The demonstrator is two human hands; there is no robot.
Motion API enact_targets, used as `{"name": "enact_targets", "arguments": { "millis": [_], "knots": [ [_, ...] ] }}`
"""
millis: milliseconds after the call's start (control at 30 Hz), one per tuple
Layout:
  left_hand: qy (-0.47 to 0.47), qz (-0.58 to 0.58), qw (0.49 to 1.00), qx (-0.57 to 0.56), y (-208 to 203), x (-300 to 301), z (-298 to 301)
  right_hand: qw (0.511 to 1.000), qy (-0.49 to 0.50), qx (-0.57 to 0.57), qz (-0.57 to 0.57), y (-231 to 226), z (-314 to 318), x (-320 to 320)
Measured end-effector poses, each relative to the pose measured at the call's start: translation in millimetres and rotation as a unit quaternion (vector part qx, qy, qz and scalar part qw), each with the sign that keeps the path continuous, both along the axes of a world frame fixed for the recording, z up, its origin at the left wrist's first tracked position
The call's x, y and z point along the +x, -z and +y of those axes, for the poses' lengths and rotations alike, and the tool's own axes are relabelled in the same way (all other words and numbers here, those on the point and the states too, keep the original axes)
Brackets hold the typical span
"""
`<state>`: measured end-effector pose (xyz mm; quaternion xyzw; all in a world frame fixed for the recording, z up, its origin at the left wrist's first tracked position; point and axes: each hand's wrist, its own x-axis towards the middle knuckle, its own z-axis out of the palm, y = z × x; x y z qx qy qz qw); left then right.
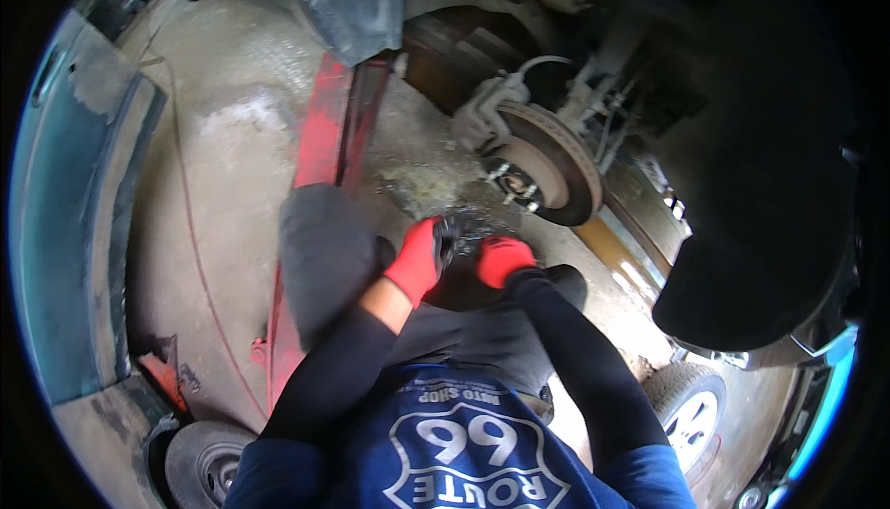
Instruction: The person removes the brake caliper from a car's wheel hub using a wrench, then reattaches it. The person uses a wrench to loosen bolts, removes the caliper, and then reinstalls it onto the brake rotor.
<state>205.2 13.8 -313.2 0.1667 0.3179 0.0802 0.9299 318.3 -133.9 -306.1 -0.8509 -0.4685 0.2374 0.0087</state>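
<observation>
Both gloved hands sit close together over the person's lap, apart from each other. The left hand (422, 254) is bent inward with its fingers partly curled; a dark patch lies at them, and blur hides whether that is a held item or only the glove's own dark palm. The right hand (506, 260) is drawn into a loose fist, back uppermost, and I cannot tell whether anything is inside it.

Ahead and to the right of both is the brake disc (556, 161), with the studded hub (514, 184) at its middle. Its face turns toward the person, and its long outline runs from upper left down to lower right. The right hand is clearly the nearer one, just short of the disc's lower edge and not touching it; the left is farther off.

A caliper (484, 115) sits over the disc's upper-left rim. Farther left, a red beam (320, 129) runs along the floor past the person's knee, and a teal door panel (74, 222) stands at the far left.
</observation>
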Motion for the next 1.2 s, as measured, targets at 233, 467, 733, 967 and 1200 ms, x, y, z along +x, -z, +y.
{"name": "enact_targets", "arguments": {
  "millis": [233, 467, 733, 967, 1200],
  "knots": [
    [-0.251, 0.048, 0.967, -0.023, -50.1, 59.6, 88.9, 0.878, 0.008, 0.474, 0.063, -161.5, 3.0, -70.7],
    [-0.245, 0.043, 0.969, 0.009, -44.8, 85.7, 90.9, 0.874, -0.086, 0.471, 0.085, -166.5, 23.1, -95.5],
    [-0.216, 0.073, 0.973, 0.034, -27.5, 100.2, 83.6, 0.893, -0.08, 0.441, -0.03, -153.0, 33.3, -99.9],
    [-0.178, 0.09, 0.98, 0.025, -31.5, 101.1, 81.8, 0.798, 0.207, 0.44, 0.357, -136.7, 30.0, -96.3],
    [-0.091, 0.09, 0.99, 0.055, -28.0, 94.9, 83.4, 0.639, 0.346, 0.351, 0.591, -134.5, 25.2, -80.6]
  ]
}}
